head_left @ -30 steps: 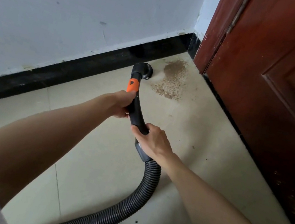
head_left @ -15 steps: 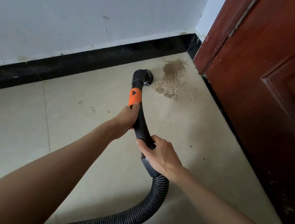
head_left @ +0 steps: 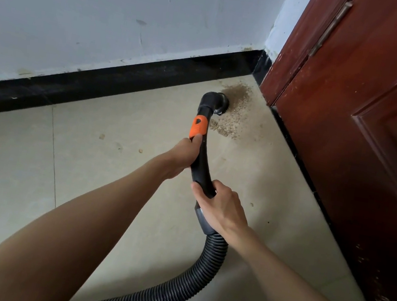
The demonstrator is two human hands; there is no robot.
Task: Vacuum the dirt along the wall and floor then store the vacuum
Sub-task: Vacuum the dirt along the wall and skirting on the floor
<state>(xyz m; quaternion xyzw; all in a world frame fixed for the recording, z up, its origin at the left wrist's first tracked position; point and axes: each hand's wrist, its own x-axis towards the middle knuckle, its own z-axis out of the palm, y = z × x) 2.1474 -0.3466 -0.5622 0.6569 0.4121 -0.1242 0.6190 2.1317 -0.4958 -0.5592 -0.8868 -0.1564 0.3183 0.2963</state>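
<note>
Nozzle (head_left: 218, 101) now sits on the dirt (head_left: 232, 115) in the floor (head_left: 80, 182) corner, nearer the door (head_left: 368, 127) than before, both hands' fingers clamped round the wand (head_left: 200, 161): left (head_left: 183, 157) ahead, right (head_left: 221, 208) behind.

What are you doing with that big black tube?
A person is vacuuming. The left hand and right hand both grip the vacuum handle, and its nozzle sits on the pile of brown dirt in the corner by the door. Most of the dirt remains.
</note>
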